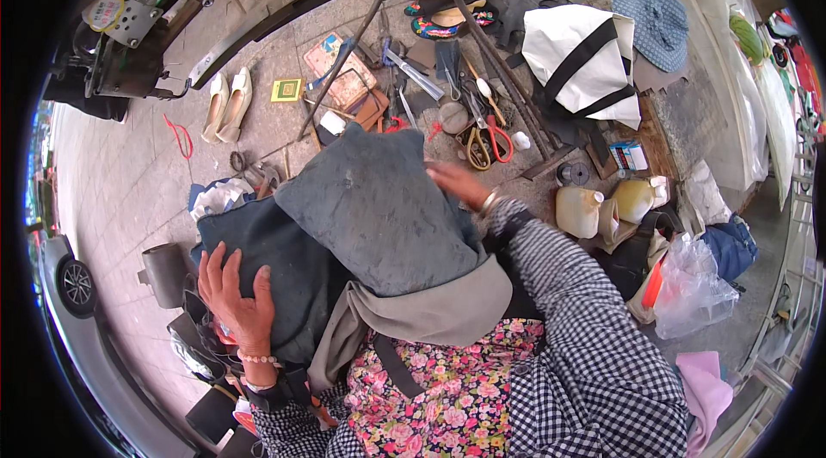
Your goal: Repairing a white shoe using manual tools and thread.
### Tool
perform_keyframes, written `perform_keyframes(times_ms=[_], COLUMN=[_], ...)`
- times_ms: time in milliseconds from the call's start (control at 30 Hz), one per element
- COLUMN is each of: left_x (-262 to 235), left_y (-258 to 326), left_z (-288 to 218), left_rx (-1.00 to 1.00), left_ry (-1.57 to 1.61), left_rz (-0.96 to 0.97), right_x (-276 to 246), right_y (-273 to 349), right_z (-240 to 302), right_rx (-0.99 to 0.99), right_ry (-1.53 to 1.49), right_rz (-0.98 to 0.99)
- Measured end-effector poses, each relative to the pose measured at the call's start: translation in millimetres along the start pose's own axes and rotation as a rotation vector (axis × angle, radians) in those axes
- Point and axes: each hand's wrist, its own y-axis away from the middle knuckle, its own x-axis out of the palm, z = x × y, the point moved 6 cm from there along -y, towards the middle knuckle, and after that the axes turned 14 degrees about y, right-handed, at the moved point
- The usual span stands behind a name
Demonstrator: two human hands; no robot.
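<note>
A worn grey leather-like or cloth pad [370, 209] lies over my lap, its surface stained and creased. Under its left side spreads a darker cloth [288, 273], and a lighter grey cloth [456, 307] is bunched at its near edge. My left hand [237, 296], fingers spread, rests on or just over the left part of the dark cloth. At the pad's right edge is my right hand [460, 184], its fingers stretched out toward the pad and holding nothing visible. Whether those fingertips touch it, I cannot tell.
Red-handled scissors [499, 140], pliers and other tools lie on the paving ahead, among metal stand legs [495, 54]. A black machine [120, 45] stands far left. Cream shoes [228, 105] sit below it. Right are a white bag [576, 62] and plastic jugs [578, 212]; left, a metal cup [163, 275].
</note>
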Motion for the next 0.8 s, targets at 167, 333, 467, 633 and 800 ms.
perform_keyframes(times_ms=[167,333,467,633,800], left_x=[-2,-2,-4,-2,7], left_y=[-1,8,11,10,11], left_z=[1,14,16,13,16], left_rx=[0.01,-0.002,-0.006,-0.053,-0.082], left_ry=[0.025,0.09,0.165,0.172,0.214], left_rz=[-0.055,-0.122,-0.167,-0.174,-0.16], right_x=[39,5,-4,-16,-66], right_y=[-3,23,48,102,104], right_z=[-54,-13,-54,-111,47], right_rx=[0.316,0.265,0.279,0.384,0.005], right_ry=[-0.398,-0.41,-0.32,-0.229,0.565], right_rz=[0.124,0.172,0.218,0.166,0.21])
